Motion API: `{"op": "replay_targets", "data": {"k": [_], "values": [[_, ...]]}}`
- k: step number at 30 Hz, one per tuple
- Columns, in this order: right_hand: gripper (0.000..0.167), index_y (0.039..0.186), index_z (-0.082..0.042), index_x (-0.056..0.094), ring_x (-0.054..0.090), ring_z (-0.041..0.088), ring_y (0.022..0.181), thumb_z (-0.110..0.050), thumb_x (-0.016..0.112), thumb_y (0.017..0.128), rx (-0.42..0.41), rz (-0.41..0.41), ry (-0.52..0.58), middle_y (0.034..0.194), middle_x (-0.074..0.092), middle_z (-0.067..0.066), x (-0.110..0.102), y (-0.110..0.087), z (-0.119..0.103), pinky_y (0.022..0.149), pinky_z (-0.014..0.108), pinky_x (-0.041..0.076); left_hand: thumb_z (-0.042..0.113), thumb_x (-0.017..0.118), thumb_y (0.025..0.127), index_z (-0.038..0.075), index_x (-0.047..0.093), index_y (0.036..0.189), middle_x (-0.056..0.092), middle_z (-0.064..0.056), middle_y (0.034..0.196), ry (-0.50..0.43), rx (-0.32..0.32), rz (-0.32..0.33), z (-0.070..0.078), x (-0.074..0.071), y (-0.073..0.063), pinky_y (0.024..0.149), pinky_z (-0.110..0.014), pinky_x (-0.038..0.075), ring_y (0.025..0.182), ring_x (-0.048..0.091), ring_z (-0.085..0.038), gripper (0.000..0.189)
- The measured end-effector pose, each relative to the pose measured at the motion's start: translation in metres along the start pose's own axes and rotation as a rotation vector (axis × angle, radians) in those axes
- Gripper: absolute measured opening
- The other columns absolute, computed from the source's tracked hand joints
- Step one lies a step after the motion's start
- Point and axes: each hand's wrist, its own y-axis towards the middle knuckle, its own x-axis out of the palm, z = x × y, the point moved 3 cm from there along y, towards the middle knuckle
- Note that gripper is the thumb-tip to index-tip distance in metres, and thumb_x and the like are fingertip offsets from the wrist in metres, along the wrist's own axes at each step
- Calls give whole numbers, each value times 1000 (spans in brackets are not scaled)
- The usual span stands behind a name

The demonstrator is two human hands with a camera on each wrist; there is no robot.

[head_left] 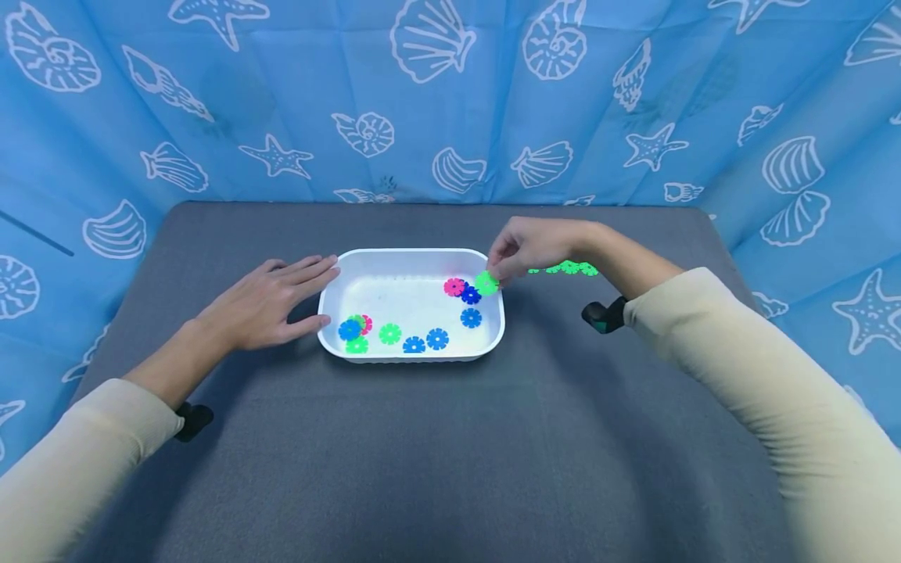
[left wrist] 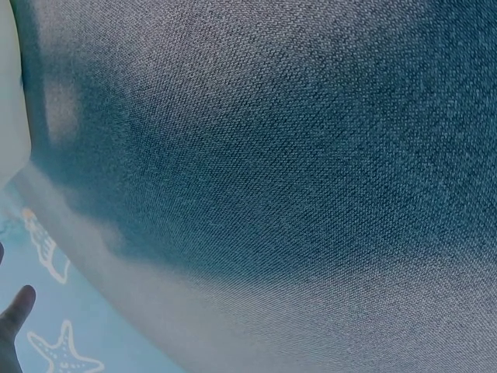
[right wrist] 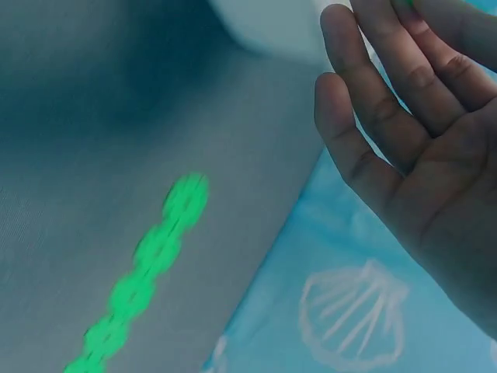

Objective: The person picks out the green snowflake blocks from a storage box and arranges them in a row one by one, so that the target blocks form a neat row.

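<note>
Thumb and fingers of the right hand (head_left: 533, 245) clamp, above the table (head_left: 436, 461), near the white tray's (head_left: 408, 301) far right corner, whose left edge the left hand (head_left: 271, 303) touches straight-fingered, seemingly for steadiness, on the rim of one green disc (head_left: 485, 284), presumably for control.
</note>
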Motion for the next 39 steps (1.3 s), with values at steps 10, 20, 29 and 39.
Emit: {"op": "replay_targets", "data": {"k": [10,20,29,39], "values": [[28,115,3,63,64,31,105,-17,46,106,138,171,181,104,70,16,-25,-46,80,93,47,51,52,57,95,12,33,156,31,-9,161,-1,-9,-18,0,0,-2,104,-64,34,145,34,-32,77],[38,124,9,60,66,27,103,-23,48,106,261,323,235,104,70,17,-29,-85,150,96,50,50,52,57,95,11,34,156,32,-9,161,7,-10,-15,0,-1,-3,104,-64,35,144,35,-33,77],[42,129,14,55,69,16,94,-21,48,106,326,433,298,98,73,10,-24,-109,195,93,45,53,52,58,95,11,36,155,33,-9,160,14,6,-12,0,-2,-2,104,-63,35,145,34,-32,76],[45,131,17,51,67,7,85,-20,48,106,400,469,345,90,74,1,-19,-129,226,81,34,57,53,58,95,11,35,156,32,-9,161,11,0,-15,0,-2,0,105,-63,35,146,33,-32,77]]}}
